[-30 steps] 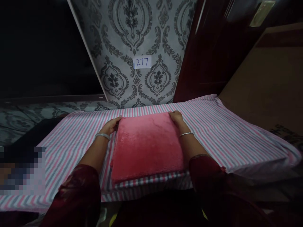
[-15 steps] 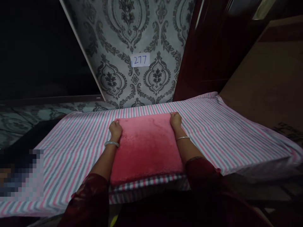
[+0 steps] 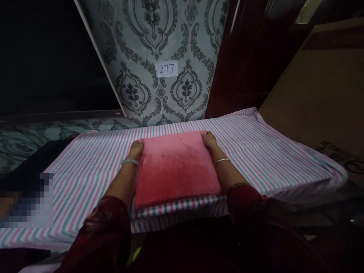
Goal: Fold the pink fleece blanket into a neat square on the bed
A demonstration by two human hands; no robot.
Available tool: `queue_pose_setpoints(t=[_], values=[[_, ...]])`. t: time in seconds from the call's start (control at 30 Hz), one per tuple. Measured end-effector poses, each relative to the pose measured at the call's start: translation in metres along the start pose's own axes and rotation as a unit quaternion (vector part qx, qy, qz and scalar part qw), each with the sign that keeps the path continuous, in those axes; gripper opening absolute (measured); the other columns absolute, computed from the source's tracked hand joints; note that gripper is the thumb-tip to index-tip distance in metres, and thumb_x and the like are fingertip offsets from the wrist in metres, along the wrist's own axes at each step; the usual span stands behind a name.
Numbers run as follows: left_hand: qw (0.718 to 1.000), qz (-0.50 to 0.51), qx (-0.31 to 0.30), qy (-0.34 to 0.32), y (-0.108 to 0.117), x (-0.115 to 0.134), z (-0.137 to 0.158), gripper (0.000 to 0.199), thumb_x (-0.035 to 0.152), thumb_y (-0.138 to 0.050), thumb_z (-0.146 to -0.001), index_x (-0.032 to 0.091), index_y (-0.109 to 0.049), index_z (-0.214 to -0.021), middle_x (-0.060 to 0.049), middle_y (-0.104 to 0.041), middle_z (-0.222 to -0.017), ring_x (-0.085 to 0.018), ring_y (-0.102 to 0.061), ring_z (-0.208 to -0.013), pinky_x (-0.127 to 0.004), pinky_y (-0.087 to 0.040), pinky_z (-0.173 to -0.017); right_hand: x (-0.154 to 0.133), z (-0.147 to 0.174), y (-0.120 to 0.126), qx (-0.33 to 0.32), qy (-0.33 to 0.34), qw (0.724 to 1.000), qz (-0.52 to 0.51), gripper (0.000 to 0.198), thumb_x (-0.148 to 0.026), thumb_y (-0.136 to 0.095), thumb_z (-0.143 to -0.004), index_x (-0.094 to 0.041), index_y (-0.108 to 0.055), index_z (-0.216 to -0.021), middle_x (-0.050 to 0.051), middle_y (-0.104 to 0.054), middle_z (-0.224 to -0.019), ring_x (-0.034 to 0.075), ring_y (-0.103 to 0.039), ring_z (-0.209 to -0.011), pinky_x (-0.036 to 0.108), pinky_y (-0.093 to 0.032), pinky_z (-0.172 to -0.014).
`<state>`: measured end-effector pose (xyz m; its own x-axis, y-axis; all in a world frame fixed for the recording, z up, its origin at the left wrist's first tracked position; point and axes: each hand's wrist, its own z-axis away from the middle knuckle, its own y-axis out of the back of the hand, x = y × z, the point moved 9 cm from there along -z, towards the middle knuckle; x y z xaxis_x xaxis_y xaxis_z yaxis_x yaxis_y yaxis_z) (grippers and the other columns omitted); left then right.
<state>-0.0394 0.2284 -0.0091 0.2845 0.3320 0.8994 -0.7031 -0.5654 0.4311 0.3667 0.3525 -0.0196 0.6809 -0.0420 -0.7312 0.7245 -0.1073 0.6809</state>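
Note:
A flat, square, pinkish-red plush cushion (image 3: 176, 167) lies on the striped cloth in front of me. Its pile looks paler at the far side and deeper red at the near side. My left hand (image 3: 137, 148) is closed on its far left corner. At the far right corner, my right hand (image 3: 209, 138) grips the edge, the fingers partly hidden. A bangle circles each wrist. Under the cushion's near edge, the striped cloth (image 3: 256, 151) hangs down over the front of the table.
Behind the table rises a patterned wall with a paper label (image 3: 166, 69) reading 277. A large dark screen (image 3: 54, 57) stands at the left. To the right are a dark red glossy panel (image 3: 241, 68) and a big cardboard box (image 3: 321, 83). A pixelated patch covers the lower left.
The view has shifted slightly, and most things sit a little higher. Both hands remain at the cushion's far corners, with the grip a little looser and the fingers less curled.

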Motion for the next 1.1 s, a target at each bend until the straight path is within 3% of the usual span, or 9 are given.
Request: queue_pose_setpoints(t=[0.1,0.27,0.37,0.5,0.57,0.63,0.77,0.93,1.1], values=[[0.998,0.049,-0.043,0.005,0.009,-0.004,0.022,0.046,0.026,-0.061,-0.089,0.013,-0.057,-0.133,-0.011,-0.072,-0.102,-0.020,-0.070,-0.084,-0.027,-0.053,-0.071,0.012,0.025,0.011,-0.035,-0.007,0.999,-0.041,0.053,-0.036,-0.050,-0.100,-0.010,-0.052,-0.146,0.018,-0.063,-0.139,0.024,-0.064,-0.122,0.031,-0.049,-0.100],[0.976,0.157,-0.144,0.051,0.025,-0.041,0.087,0.062,0.029,-0.071,-0.082,0.020,-0.054,-0.140,-0.007,-0.073,-0.097,-0.018,-0.070,-0.077,-0.027,-0.055,-0.068,0.044,0.097,0.019,-0.144,-0.004,0.963,-0.227,0.062,-0.036,-0.054,-0.096,-0.015,-0.045,-0.153,0.012,-0.058,-0.147,0.024,-0.062,-0.127,0.035,-0.054,-0.100],[0.970,0.168,-0.165,0.056,0.036,-0.066,0.127,0.074,0.038,-0.076,-0.077,0.024,-0.050,-0.145,-0.009,-0.074,-0.103,-0.023,-0.072,-0.087,-0.032,-0.058,-0.076,0.060,0.133,0.025,-0.174,0.018,0.944,-0.280,0.067,-0.044,-0.060,-0.089,-0.020,-0.050,-0.151,0.009,-0.055,-0.150,0.028,-0.057,-0.133,0.040,-0.053,-0.105],[0.991,0.083,-0.097,-0.037,0.044,-0.066,0.154,0.072,0.043,-0.068,-0.082,0.026,-0.046,-0.148,-0.011,-0.067,-0.130,-0.029,-0.065,-0.120,-0.038,-0.055,-0.097,0.068,0.151,0.030,-0.116,0.059,0.966,-0.222,0.079,-0.052,-0.061,-0.085,-0.018,-0.042,-0.155,0.011,-0.047,-0.156,0.028,-0.047,-0.142,0.044,-0.043,-0.116],[0.993,0.005,-0.044,-0.109,0.040,-0.052,0.158,0.063,0.037,-0.064,-0.085,0.023,-0.049,-0.145,-0.012,-0.060,-0.142,-0.030,-0.055,-0.135,-0.040,-0.047,-0.110,0.066,0.154,0.031,-0.050,0.079,0.982,-0.163,0.079,-0.051,-0.060,-0.085,-0.017,-0.042,-0.154,0.013,-0.048,-0.155,0.029,-0.046,-0.143,0.045,-0.037,-0.119],[0.985,-0.078,-0.001,-0.157,0.035,-0.041,0.159,0.053,0.029,-0.057,-0.089,0.021,-0.052,-0.140,-0.013,-0.060,-0.142,-0.032,-0.054,-0.135,-0.042,-0.042,-0.113,0.065,0.155,0.032,0.007,0.082,0.990,-0.116,0.072,-0.047,-0.056,-0.087,-0.016,-0.045,-0.151,0.014,-0.053,-0.150,0.030,-0.048,-0.141,0.045,-0.038,-0.118],[0.971,-0.200,0.037,-0.129,0.035,-0.047,0.148,0.037,0.025,-0.040,-0.095,0.018,-0.061,-0.125,-0.016,-0.072,-0.111,-0.034,-0.068,-0.106,-0.042,-0.050,-0.094,0.072,0.156,0.036,0.071,0.053,0.993,-0.079,0.059,-0.038,-0.048,-0.089,-0.013,-0.054,-0.142,0.016,-0.062,-0.140,0.030,-0.054,-0.134,0.044,-0.040,-0.115],[0.962,-0.246,0.031,-0.114,0.042,-0.059,0.140,0.036,0.032,-0.037,-0.097,0.019,-0.061,-0.120,-0.015,-0.072,-0.098,-0.034,-0.068,-0.094,-0.038,-0.048,-0.080,0.074,0.155,0.037,0.057,0.041,0.996,-0.054,0.050,-0.035,-0.048,-0.091,-0.015,-0.060,-0.134,0.016,-0.067,-0.132,0.031,-0.059,-0.127,0.041,-0.043,-0.111],[0.983,-0.161,-0.017,-0.087,0.046,-0.064,0.130,0.033,0.038,-0.048,-0.094,0.022,-0.063,-0.119,-0.012,-0.072,-0.103,-0.031,-0.068,-0.099,-0.036,-0.050,-0.083,0.076,0.138,0.038,-0.006,0.025,0.999,-0.045,0.056,-0.042,-0.051,-0.094,-0.016,-0.056,-0.144,0.015,-0.068,-0.130,0.030,-0.066,-0.116,0.041,-0.048,-0.103]])
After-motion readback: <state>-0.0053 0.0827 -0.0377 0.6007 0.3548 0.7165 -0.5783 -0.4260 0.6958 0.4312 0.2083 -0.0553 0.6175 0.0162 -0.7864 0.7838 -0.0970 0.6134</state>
